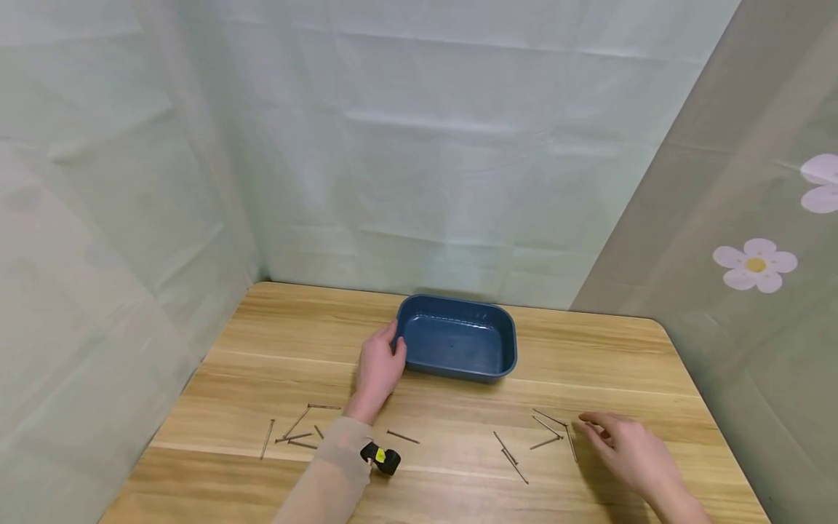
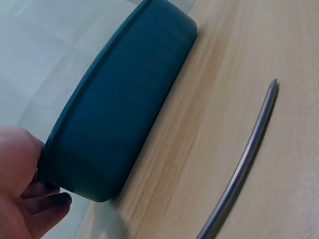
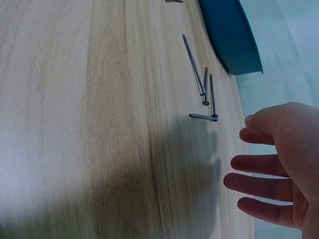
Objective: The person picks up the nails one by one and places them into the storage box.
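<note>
A dark blue plastic tray (image 1: 457, 371) stands on the wooden table near its back edge, with nothing inside. At its left end, my left hand (image 1: 381, 364) holds the rim, thumb and fingers either side of the wall. To the right, my right hand (image 1: 631, 447) hovers over the table with loosely bent fingers, holding nothing. Just left of its fingertips lies a nail (image 1: 572, 442), the nearest of several in a loose group. A single nail (image 2: 244, 162) lies close below the left wrist.
More nails (image 1: 300, 438) are scattered at the left, partly behind the left sleeve (image 1: 334, 466). A pair of nails (image 1: 511, 457) lies right of centre. Pale curtains (image 1: 445, 145) hang behind and beside the table (image 1: 314, 320).
</note>
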The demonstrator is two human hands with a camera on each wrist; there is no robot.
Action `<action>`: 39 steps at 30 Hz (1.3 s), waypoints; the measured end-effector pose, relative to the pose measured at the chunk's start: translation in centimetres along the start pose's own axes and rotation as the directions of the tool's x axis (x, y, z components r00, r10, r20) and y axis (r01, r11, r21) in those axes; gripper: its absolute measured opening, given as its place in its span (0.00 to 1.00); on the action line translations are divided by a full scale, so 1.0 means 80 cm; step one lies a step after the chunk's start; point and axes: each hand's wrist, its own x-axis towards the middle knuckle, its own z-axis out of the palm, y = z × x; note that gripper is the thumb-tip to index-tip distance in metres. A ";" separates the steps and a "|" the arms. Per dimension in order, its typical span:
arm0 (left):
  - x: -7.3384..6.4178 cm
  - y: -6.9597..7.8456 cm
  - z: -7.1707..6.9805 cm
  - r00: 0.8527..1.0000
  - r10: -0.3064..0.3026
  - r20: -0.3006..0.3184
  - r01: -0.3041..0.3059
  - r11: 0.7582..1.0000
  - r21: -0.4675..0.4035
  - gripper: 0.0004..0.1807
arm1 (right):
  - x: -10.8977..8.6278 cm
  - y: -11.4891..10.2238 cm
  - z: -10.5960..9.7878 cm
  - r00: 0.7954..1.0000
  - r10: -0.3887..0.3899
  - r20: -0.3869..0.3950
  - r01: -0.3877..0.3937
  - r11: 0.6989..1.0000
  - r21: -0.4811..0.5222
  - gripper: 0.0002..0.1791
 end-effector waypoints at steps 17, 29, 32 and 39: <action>-0.013 -0.003 -0.010 0.999 -0.003 0.048 0.006 0.998 -0.064 0.23 | -0.008 0.004 0.000 1.000 0.002 0.003 -0.002 1.000 -0.005 0.12; -0.022 -0.005 -0.014 0.994 0.101 0.038 -0.101 0.995 0.010 0.22 | -0.013 0.000 0.000 0.999 -0.007 0.047 0.008 1.000 -0.012 0.09; -0.021 -0.006 -0.014 0.995 0.095 0.036 -0.096 0.995 0.008 0.22 | -0.012 -0.003 0.002 0.999 -0.001 0.051 0.002 1.000 -0.006 0.05; -0.019 -0.007 -0.016 0.996 0.066 0.055 -0.067 0.998 0.022 0.22 | -0.011 -0.017 0.009 0.995 0.069 0.072 -0.071 0.997 0.024 0.05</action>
